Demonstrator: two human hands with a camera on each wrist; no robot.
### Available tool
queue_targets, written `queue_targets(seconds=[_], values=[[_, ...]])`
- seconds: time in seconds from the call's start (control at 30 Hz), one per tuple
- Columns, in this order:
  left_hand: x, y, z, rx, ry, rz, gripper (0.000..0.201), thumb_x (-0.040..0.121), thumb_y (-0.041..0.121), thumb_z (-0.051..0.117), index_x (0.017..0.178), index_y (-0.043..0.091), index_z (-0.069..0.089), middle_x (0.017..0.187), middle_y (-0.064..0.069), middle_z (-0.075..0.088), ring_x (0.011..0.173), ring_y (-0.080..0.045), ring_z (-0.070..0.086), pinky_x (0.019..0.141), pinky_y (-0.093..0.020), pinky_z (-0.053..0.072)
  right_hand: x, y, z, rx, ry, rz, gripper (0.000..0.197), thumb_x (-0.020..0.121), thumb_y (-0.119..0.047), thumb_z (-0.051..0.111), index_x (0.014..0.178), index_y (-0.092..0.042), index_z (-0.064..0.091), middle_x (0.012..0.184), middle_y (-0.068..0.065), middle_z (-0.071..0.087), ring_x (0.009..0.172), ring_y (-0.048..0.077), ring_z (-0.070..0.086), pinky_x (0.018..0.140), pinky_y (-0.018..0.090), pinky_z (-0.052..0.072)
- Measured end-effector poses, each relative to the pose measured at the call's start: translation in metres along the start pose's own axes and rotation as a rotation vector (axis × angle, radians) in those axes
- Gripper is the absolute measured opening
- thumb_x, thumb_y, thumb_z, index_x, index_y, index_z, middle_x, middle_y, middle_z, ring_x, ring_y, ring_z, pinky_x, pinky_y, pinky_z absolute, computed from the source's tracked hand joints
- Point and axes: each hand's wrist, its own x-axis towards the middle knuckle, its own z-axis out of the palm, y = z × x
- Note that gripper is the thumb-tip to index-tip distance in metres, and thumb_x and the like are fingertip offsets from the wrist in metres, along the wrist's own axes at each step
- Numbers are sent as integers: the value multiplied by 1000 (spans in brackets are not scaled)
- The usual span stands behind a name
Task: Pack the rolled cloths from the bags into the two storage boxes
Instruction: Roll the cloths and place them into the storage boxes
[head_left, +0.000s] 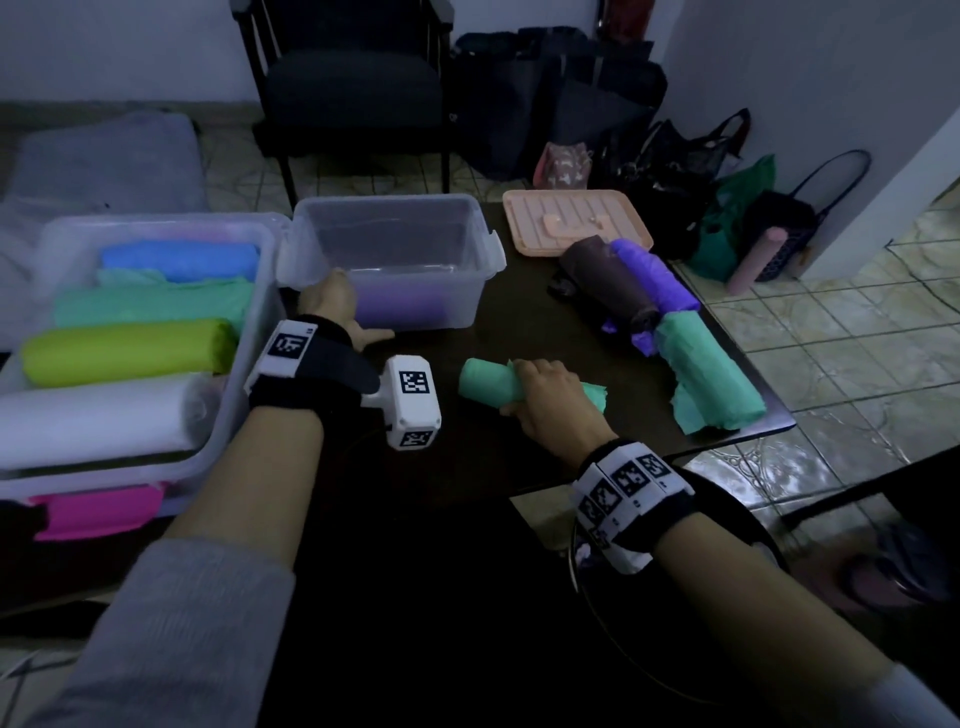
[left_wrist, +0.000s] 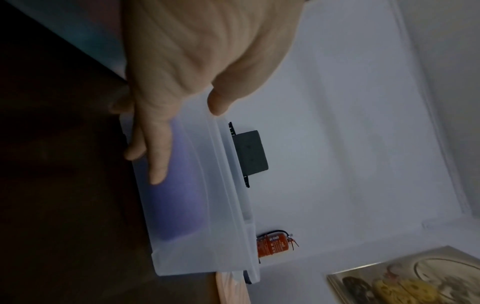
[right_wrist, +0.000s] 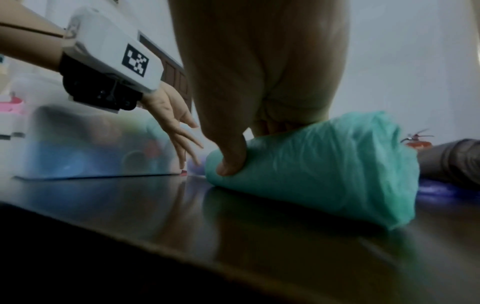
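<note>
My right hand (head_left: 545, 400) grips a green bagged roll (head_left: 483, 384) lying on the dark table (head_left: 467, 478). In the right wrist view the thumb and fingers of that hand (right_wrist: 259, 82) curl round the green bagged roll (right_wrist: 324, 164). My left hand (head_left: 332, 306) rests with straight fingers (left_wrist: 158, 160) against the front wall of the small clear box (head_left: 415, 244), which holds a purple roll (head_left: 400, 306). The same roll (left_wrist: 179, 195) shows through the box wall (left_wrist: 207, 236). The large clear box (head_left: 254, 332) at left holds blue, green, yellow-green and white rolls.
Brown (head_left: 608, 280), purple (head_left: 654, 275) and green (head_left: 711, 374) bagged rolls lie at the table's right edge. A peach lid (head_left: 576, 218) sits behind them. Bags stand on the tiled floor at right, and a dark chair (head_left: 348, 88) stands behind the table.
</note>
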Motion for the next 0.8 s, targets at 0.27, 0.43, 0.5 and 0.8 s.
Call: queue_targets(seconds=[0.27, 0.43, 0.5, 0.8], values=[[-8, -8, 2, -131, -47, 75, 41, 101, 7, 29, 141, 5, 31, 141, -19, 38, 119, -40, 48, 81, -46, 48, 9, -8, -37, 91, -77, -10, 61, 84, -34, 66, 135, -10, 43, 129, 11, 53, 118, 26, 49, 98, 34, 38], [-17, -23, -8, -262, -43, 80, 40, 98, 1, 32, 137, 2, 32, 94, -11, 47, 74, -22, 52, 68, -38, 55, 18, -33, -92, 126, 100, -106, 49, 85, -30, 66, 128, -12, 49, 122, 6, 57, 104, 16, 53, 83, 22, 35], [-25, -30, -11, -298, -65, 99, 40, 97, -1, 32, 137, 0, 33, 83, -8, 47, 69, -20, 53, 73, -40, 53, 31, -50, -104, 131, 165, -160, 49, 86, -28, 65, 128, -10, 48, 122, 8, 58, 105, 17, 54, 83, 24, 38], [-35, -50, -25, -378, -78, 123, 33, 92, -4, 36, 123, -5, 48, 93, -18, 58, 73, -24, 61, 59, -27, 58, 121, -105, -75, 9, 94, -208, 51, 86, -26, 65, 128, -7, 45, 129, 14, 54, 117, 31, 52, 95, 38, 41]])
